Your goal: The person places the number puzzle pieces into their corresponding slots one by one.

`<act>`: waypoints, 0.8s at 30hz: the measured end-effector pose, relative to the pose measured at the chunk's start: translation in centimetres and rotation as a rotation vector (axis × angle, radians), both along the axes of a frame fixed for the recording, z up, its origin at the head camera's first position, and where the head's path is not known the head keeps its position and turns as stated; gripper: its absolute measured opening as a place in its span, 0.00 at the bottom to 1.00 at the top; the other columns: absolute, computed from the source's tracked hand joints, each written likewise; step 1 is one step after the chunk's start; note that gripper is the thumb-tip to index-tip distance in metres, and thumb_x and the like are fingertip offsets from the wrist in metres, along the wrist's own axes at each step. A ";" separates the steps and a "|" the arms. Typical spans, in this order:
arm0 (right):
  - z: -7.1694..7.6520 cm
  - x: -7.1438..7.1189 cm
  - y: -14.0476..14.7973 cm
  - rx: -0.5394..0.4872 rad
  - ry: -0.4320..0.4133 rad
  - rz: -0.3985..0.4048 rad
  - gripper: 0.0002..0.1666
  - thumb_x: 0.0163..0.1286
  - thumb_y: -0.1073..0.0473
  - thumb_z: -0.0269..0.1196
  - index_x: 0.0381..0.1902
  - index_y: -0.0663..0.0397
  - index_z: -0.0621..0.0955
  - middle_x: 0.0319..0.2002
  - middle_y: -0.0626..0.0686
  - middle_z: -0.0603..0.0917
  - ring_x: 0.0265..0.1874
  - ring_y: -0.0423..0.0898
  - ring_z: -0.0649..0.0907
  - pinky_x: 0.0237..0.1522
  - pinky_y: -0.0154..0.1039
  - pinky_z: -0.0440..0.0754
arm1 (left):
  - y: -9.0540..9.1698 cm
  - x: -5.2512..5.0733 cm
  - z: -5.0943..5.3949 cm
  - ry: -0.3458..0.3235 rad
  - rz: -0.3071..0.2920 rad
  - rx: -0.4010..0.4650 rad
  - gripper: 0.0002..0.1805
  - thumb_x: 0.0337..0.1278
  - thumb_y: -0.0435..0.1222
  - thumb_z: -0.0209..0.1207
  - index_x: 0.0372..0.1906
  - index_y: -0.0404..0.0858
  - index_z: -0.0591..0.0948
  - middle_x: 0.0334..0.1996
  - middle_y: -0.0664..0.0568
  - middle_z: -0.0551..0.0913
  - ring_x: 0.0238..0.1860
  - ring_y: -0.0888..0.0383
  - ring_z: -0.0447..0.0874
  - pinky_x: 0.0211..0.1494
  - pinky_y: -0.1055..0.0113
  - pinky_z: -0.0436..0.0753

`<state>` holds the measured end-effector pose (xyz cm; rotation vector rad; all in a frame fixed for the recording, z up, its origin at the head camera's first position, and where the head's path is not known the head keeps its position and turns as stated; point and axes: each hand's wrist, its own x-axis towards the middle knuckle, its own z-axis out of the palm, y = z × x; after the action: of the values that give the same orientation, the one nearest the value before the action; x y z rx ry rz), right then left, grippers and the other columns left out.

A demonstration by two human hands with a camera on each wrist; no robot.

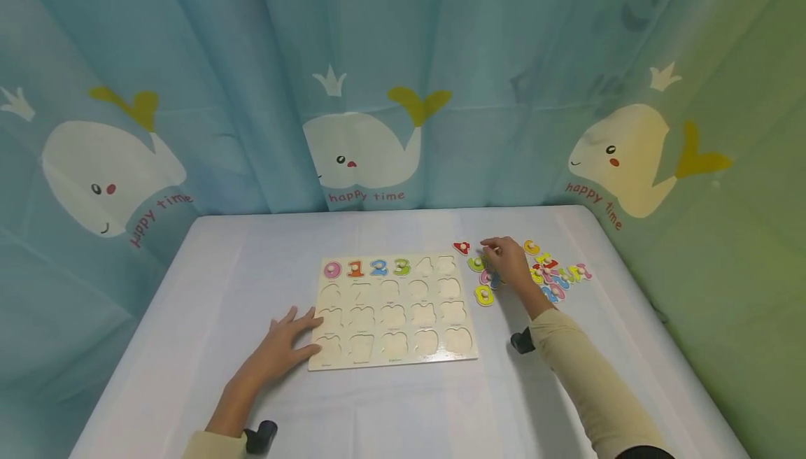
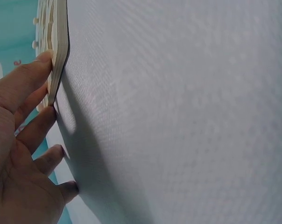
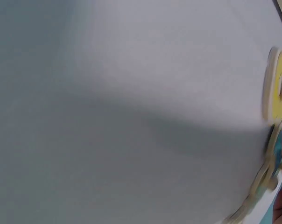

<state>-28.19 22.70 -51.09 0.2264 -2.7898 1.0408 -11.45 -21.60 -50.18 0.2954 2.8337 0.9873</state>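
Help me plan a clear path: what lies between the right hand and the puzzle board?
At least a green piece and a purple piece, in the head view.

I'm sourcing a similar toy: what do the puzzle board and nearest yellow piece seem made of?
Puzzle board: probably plywood, slightly glossy; its edge shows layers, its face glare.
Yellow piece: likely wood, face painted or printed; its side looks bare and pale.
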 end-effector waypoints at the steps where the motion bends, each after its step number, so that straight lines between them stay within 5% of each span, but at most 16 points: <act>1: -0.1 -0.3 -0.4 0.015 -0.005 0.023 0.13 0.69 0.63 0.58 0.48 0.63 0.82 0.40 0.61 0.79 0.39 0.56 0.78 0.39 0.49 0.78 | -0.1 0.0 0.0 0.002 0.000 0.005 0.28 0.51 0.41 0.66 0.59 0.35 0.76 0.64 0.40 0.67 0.68 0.33 0.48 0.66 0.35 0.40; 6: -0.6 -1.2 -2.5 0.138 -0.055 0.084 0.16 0.70 0.59 0.58 0.52 0.58 0.81 0.43 0.60 0.79 0.43 0.56 0.78 0.42 0.52 0.75 | -0.4 0.2 -0.2 0.007 -0.003 0.017 0.28 0.51 0.41 0.66 0.58 0.35 0.77 0.64 0.39 0.67 0.68 0.33 0.49 0.66 0.34 0.40; 10: -0.8 -1.4 -3.7 0.235 -0.043 0.028 0.16 0.68 0.55 0.60 0.50 0.53 0.83 0.43 0.58 0.79 0.41 0.54 0.78 0.39 0.53 0.70 | -0.3 0.2 -0.1 0.010 -0.004 0.012 0.28 0.51 0.42 0.66 0.58 0.35 0.77 0.64 0.40 0.68 0.68 0.33 0.49 0.66 0.34 0.40; 15: -0.5 -0.9 -4.2 0.178 0.067 -0.051 0.14 0.63 0.53 0.66 0.39 0.58 0.85 0.41 0.60 0.77 0.40 0.55 0.77 0.39 0.55 0.69 | 0.1 0.1 0.1 -0.003 -0.003 0.001 0.29 0.52 0.42 0.66 0.60 0.36 0.76 0.65 0.41 0.67 0.69 0.35 0.48 0.67 0.36 0.40; 21: -0.7 -0.2 -6.2 0.155 0.044 0.134 0.15 0.60 0.50 0.67 0.31 0.58 0.83 0.38 0.56 0.76 0.36 0.52 0.77 0.37 0.50 0.69 | 0.1 0.2 0.4 0.004 0.010 -0.020 0.29 0.52 0.41 0.66 0.59 0.36 0.76 0.65 0.40 0.67 0.69 0.34 0.49 0.67 0.36 0.41; 24: -1.0 0.2 -7.6 0.130 0.005 0.162 0.15 0.59 0.51 0.68 0.28 0.58 0.82 0.34 0.53 0.76 0.31 0.49 0.77 0.38 0.50 0.70 | 0.0 0.3 0.3 0.004 0.007 -0.012 0.28 0.51 0.40 0.66 0.59 0.35 0.76 0.64 0.40 0.67 0.69 0.34 0.49 0.67 0.36 0.41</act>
<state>-27.96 15.06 -52.05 0.4774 -2.8771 0.8892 -11.19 -21.60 -49.89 0.2876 2.8453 0.9718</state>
